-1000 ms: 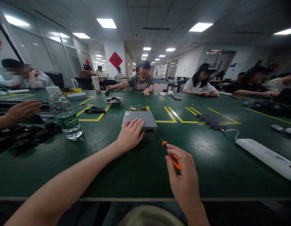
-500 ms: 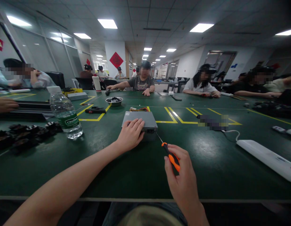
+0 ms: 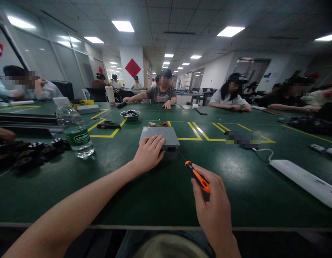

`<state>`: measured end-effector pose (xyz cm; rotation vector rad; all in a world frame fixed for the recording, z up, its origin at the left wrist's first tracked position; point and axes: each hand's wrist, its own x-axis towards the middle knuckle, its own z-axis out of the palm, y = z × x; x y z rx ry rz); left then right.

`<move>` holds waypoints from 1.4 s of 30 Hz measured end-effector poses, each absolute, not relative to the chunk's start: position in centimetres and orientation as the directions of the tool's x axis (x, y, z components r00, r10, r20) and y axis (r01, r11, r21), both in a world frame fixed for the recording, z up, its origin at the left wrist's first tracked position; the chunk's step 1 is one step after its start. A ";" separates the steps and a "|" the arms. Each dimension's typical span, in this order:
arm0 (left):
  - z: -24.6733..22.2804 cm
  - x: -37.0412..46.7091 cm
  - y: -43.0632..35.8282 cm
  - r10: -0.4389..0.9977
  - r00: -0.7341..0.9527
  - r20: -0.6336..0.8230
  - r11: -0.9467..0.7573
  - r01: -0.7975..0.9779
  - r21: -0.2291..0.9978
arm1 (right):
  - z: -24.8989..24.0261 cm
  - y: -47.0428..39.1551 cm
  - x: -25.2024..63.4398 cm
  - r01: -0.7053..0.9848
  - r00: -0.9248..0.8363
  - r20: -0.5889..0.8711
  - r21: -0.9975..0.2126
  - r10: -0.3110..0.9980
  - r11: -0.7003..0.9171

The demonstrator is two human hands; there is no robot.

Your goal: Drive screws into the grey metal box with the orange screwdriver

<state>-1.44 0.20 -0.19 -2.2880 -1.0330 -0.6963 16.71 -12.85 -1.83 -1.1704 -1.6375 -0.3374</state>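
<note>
A grey metal power supply unit (image 3: 157, 135) lies on the green table in front of me, its socket side toward me. My left hand (image 3: 151, 152) grips it, fingers across the top and thumb at the near side. In my right hand (image 3: 213, 191) is an orange and black screwdriver (image 3: 197, 175), pinched between thumb and fingers. Its thin shaft slants up and left, and the tip is at the unit's near right corner. Whether the tip sits in a screw is too small to tell. Coloured cables (image 3: 158, 124) come out behind the unit.
Left of my arm stands a water bottle (image 3: 76, 132), beside black parts (image 3: 28, 154) and a co-worker's hand (image 3: 3, 135). A metal bowl (image 3: 130, 115) and a black-and-red tool (image 3: 109, 126) lie beyond. To the right is a white power strip (image 3: 303, 181). Co-workers sit around the table.
My right hand has shifted slightly right, and the screwdriver handle has turned and tilted lower. My left hand stays put. The co-worker's hand at left has moved down toward the black parts.
</note>
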 end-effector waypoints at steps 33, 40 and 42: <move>-0.1 -0.4 -1.7 0.473 0.704 0.530 -0.620 0.693 -0.367 | -2.3 -12.2 17.2 0.758 0.174 0.819 -0.466 0.547 0.457; -0.1 -0.2 -1.8 0.492 0.696 0.524 -0.602 0.706 -0.373 | -2.1 -12.6 17.3 0.707 0.273 0.686 -0.618 0.674 0.343; -0.1 -0.2 -1.8 0.488 0.696 0.526 -0.601 0.706 -0.376 | -2.1 -12.6 17.3 0.698 0.278 0.675 -0.631 0.683 0.340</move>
